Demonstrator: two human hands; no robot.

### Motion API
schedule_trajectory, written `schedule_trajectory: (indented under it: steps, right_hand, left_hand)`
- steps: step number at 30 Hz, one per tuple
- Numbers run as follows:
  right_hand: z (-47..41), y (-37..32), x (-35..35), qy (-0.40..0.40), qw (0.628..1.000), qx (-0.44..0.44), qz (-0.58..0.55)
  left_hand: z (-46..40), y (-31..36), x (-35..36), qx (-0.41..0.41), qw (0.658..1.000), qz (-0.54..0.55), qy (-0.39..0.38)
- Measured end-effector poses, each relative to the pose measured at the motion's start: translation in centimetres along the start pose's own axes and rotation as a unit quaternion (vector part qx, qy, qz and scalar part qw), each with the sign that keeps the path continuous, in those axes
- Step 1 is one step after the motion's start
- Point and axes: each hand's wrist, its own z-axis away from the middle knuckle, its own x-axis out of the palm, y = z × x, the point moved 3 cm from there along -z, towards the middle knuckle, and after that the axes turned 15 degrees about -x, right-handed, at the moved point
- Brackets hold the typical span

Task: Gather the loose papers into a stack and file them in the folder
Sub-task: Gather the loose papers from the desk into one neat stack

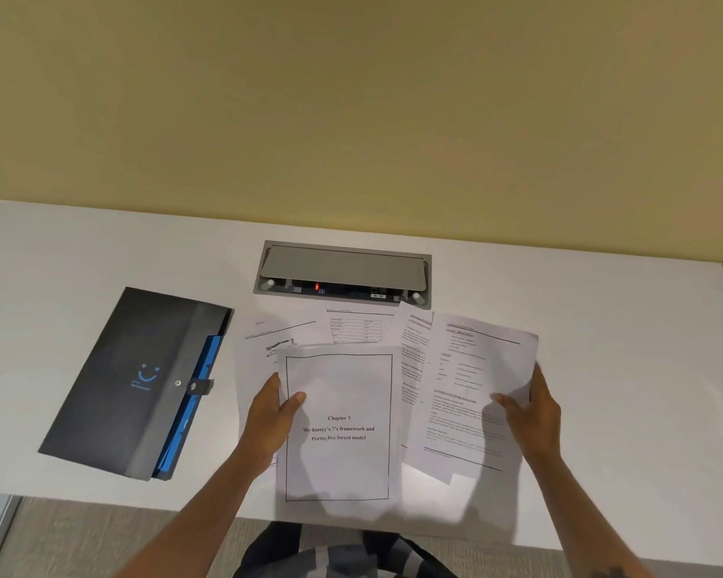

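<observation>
Several loose printed papers lie fanned out on the white desk [622, 369]. My left hand [270, 415] grips the left edge of the title sheet [339, 460] headed "Chapter 3", thumb on top. My right hand [533, 410] holds the right edge of a text page [464, 394], which is lifted and curled. More sheets [355, 327] lie underneath, toward the back. The dark grey folder [113, 381], with blue dividers showing at its edge and a snap strap, lies closed to the left of the papers.
A grey cable and power box [343, 267] is set into the desk just behind the papers. A yellow wall rises at the desk's far edge. The near desk edge runs under the title sheet, with floor below.
</observation>
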Motion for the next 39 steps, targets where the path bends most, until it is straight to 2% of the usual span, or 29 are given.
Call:
schedule_trajectory:
  steps: [5, 12, 17, 23, 26, 31, 33, 35, 37, 39]
  right_hand:
    - [0.9, -0.3, -0.5, 0.041, 0.997, -0.054, -0.035]
    - [2.3, -3.7, -0.1, -0.013, 0.981, -0.026, -0.192]
    - [4.2, -7.1, 2.4, -0.093, 0.958, -0.012, -0.270]
    - [7.2, -10.0, 5.9, -0.228, 0.924, -0.040, -0.304]
    - [8.7, -11.0, 7.3, -0.290, 0.902, -0.046, -0.317]
    - [9.0, -10.2, 8.8, -0.376, 0.879, -0.002, -0.292]
    - [7.5, -10.3, 8.4, -0.363, 0.884, 0.011, -0.295]
    - [4.6, -10.3, 7.4, -0.281, 0.924, 0.001, -0.258]
    - [1.4, -9.9, 6.0, -0.186, 0.971, -0.036, -0.148]
    - [-1.4, -10.0, 4.8, -0.174, 0.980, -0.093, 0.003]
  left_hand:
    - [0.2, 0.4, -0.1, -0.003, 0.996, 0.068, -0.063]
    - [0.7, 1.6, -0.4, -0.025, 0.986, 0.118, -0.116]
    - [1.0, 2.1, -0.2, -0.051, 0.983, 0.127, -0.124]
    - [2.0, 1.7, 0.1, -0.089, 0.971, 0.116, -0.188]
    - [1.8, 0.9, 0.0, -0.104, 0.973, 0.107, -0.178]
    - [1.7, 0.1, 0.0, -0.094, 0.980, 0.075, -0.160]
    - [1.8, -0.1, 0.0, -0.087, 0.985, 0.065, -0.137]
    - [1.9, -0.2, -0.2, -0.081, 0.989, 0.065, -0.108]
    - [1.9, -0.5, -0.5, -0.081, 0.991, 0.069, -0.079]
    - [1.9, -0.7, -0.9, -0.084, 0.992, 0.073, -0.053]
